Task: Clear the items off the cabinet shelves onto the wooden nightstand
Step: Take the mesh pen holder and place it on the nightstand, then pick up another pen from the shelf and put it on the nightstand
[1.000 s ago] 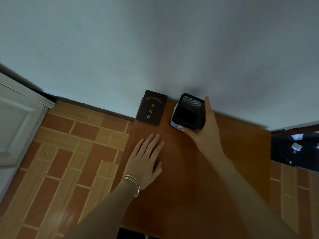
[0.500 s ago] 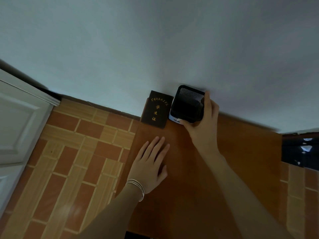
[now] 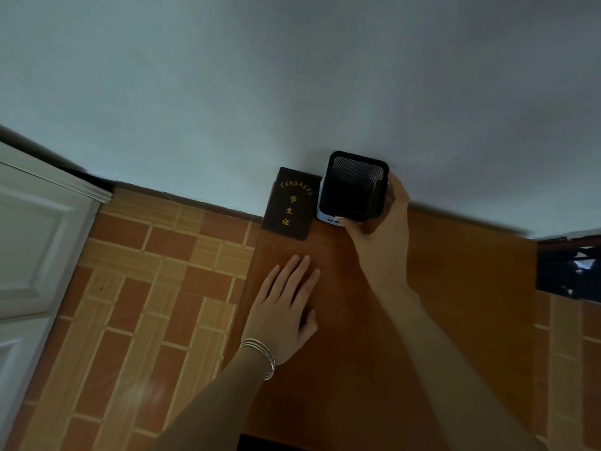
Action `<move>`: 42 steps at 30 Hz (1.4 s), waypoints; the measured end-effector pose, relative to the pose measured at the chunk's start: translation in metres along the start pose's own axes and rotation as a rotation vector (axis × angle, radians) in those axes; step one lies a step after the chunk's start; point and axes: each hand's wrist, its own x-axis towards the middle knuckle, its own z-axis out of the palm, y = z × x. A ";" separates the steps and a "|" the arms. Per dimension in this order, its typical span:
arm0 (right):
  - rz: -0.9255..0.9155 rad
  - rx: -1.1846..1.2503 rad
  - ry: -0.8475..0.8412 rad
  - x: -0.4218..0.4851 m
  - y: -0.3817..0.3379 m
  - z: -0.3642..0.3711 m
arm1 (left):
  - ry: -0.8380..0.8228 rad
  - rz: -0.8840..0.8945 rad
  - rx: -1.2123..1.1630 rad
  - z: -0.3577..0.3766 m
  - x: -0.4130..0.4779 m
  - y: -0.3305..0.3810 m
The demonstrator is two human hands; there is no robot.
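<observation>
The right hand [image 3: 382,242] grips the black mesh holder [image 3: 354,190] at the far edge of the nightstand [image 3: 471,288]; the left hand [image 3: 286,314] lies open and flat.

Taken from the wooden nightstand [image 3: 455,288] as landmark:

- Nightstand: one.
- Dark booklets with gold characters [image 3: 287,205]: one, on its far left corner.
- Black mesh pen holders [image 3: 354,187]: one, at its far edge, just right of the booklet.
- White objects [image 3: 323,213]: one, partly hidden under the holder.
- Hands: two, the left hand [image 3: 283,307] and the right hand [image 3: 383,236], both over its top.
- Thin bangles [image 3: 261,354]: several on one wrist; exact count unclear.
- White panelled doors [image 3: 35,242]: one, well left of it.
</observation>
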 end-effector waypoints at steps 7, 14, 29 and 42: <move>-0.148 -0.334 -0.019 -0.006 -0.001 -0.004 | 0.093 0.001 -0.097 -0.004 0.002 -0.002; -0.338 -0.474 -0.014 -0.001 0.002 -0.010 | 0.209 -0.242 -0.049 -0.027 0.046 -0.019; -0.294 -0.571 -0.086 -0.002 -0.006 -0.017 | 0.043 -0.183 0.039 -0.040 0.051 -0.025; -0.753 -0.847 -0.414 -0.019 -0.217 -0.117 | 0.226 -0.310 0.168 -0.290 -0.027 0.024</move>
